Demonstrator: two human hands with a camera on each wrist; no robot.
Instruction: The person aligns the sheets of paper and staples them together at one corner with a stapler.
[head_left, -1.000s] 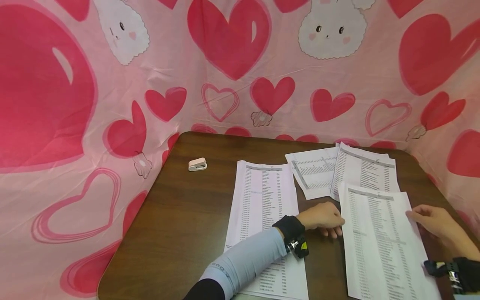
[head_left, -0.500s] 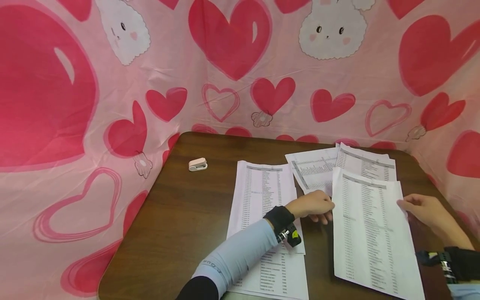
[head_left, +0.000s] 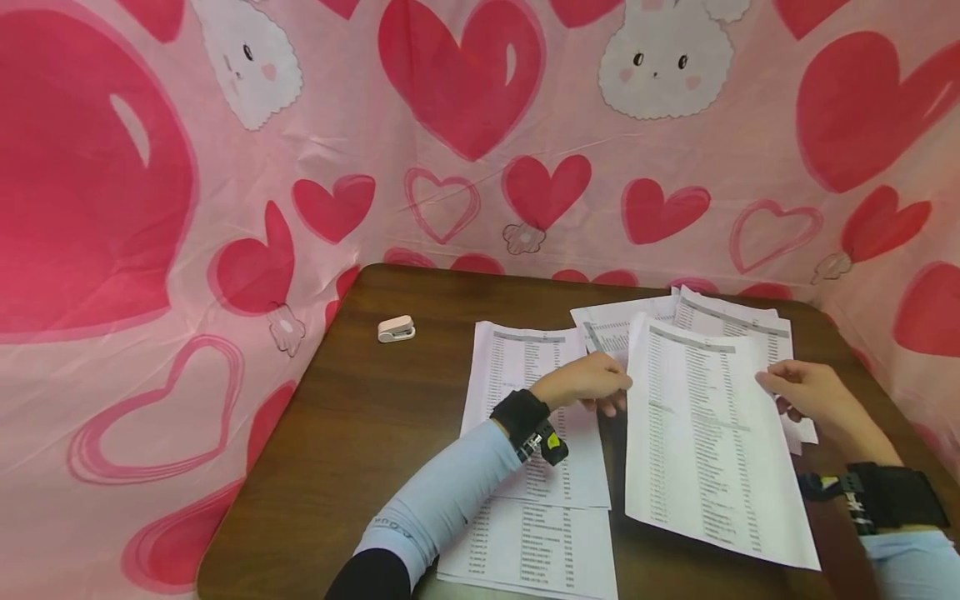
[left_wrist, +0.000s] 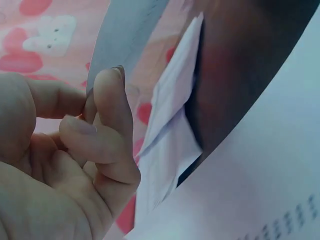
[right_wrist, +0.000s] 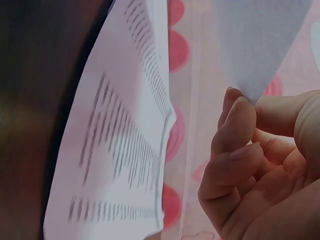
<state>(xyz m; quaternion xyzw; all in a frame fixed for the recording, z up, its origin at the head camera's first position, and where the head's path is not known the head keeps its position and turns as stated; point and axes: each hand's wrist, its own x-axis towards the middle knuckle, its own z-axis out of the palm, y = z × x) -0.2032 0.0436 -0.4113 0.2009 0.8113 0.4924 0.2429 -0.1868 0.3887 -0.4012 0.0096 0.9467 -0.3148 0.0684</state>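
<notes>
A printed sheet of paper [head_left: 705, 442] with columns of text hangs raised and slightly bowed over the right half of the table. My left hand [head_left: 588, 381] pinches its left edge between thumb and fingers; the left wrist view shows that hand [left_wrist: 90, 145] from the palm side. On the opposite edge, my right hand [head_left: 810, 396] pinches the paper, and the right wrist view has the fingertips closed on the sheet [right_wrist: 260, 45]. Beneath my left forearm lies a stack of printed sheets [head_left: 525, 533], not quite aligned.
More printed sheets [head_left: 772, 333] lie overlapping at the back right, partly hidden by the raised one. A small pale pink stapler [head_left: 396, 328] sits at the back left of the brown wooden table [head_left: 337, 450]. Pink heart-patterned cloth [head_left: 450, 83] hangs behind.
Both hands have carried the sheet up and to the left, away from the table's right front. Its bottom edge has come into view. The stack and stapler stay where they were.
</notes>
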